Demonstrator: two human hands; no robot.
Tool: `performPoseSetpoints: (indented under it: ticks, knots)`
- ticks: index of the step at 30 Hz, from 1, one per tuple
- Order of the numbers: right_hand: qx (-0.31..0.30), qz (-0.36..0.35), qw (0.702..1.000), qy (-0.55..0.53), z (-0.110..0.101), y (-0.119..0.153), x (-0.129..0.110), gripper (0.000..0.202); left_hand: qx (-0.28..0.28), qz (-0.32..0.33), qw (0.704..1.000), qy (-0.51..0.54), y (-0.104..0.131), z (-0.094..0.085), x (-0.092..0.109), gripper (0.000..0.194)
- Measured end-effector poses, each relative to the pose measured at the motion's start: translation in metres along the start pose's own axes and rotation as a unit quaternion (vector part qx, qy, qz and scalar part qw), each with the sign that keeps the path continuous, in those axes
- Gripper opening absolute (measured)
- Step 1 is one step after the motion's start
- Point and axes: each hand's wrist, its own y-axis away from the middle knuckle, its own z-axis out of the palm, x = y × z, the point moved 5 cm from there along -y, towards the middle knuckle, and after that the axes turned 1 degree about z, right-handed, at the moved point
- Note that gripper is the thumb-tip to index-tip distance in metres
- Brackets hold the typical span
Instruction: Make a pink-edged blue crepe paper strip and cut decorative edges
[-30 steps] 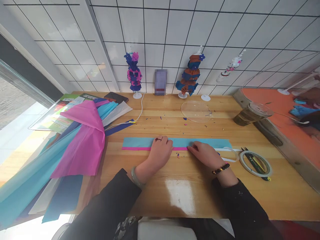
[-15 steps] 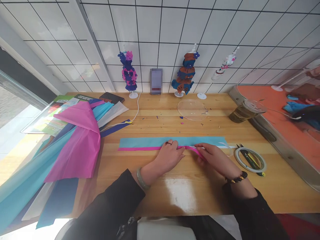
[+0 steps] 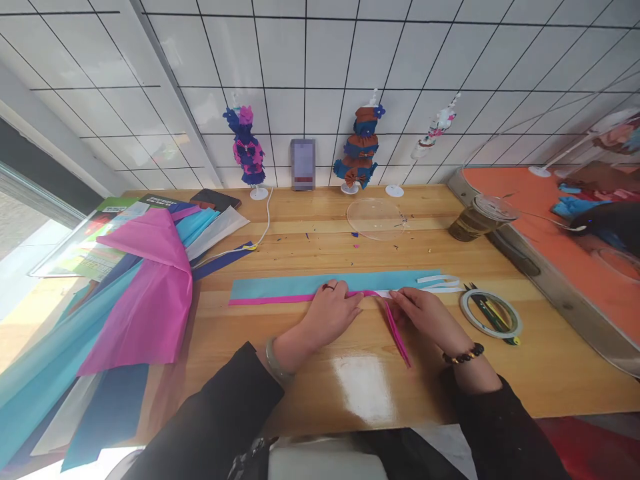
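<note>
The left hand lays its fingertips on the middle part of the blue strip and on the pink strip; whether this grip also pinches, I cannot tell. At its three o'clock, the right hand has thumb and forefinger close together at the white tape, but I cannot tell if this grip pinches it. The pink strip follows the near edge of the blue strip, then bends, and its loose end points to five o'clock, between the right hand and the worktop edge. At the right hand's three o'clock lies the tape roll, around part of a dark cutter; at its one o'clock stands a cup. From the left hand, a pink sheet is at nine o'clock, a clear disc at one o'clock.
</note>
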Motion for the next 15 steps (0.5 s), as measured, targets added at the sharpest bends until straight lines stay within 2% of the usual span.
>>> performPoseSetpoints:
  ticks: [5,8,12,15]
  knots:
    - [0.035,0.052,0.998,0.007,-0.014,0.004,0.023,0.037,-0.011,-0.004,1.000,0.001,-0.001,0.003,-0.002,0.038]
    - [0.037,0.071,0.996,-0.026,-0.016,0.006,0.037,0.036,-0.009,0.002,1.000,-0.004,-0.002,0.004,-0.002,0.038]
    - [0.050,0.087,0.992,-0.080,-0.022,0.009,0.046,0.036,-0.011,-0.002,1.000,-0.008,-0.003,0.005,-0.002,0.038]
    - [0.086,0.109,0.985,-0.098,-0.032,0.014,0.052,0.035,-0.012,0.000,1.000,-0.005,-0.004,0.004,-0.001,0.038]
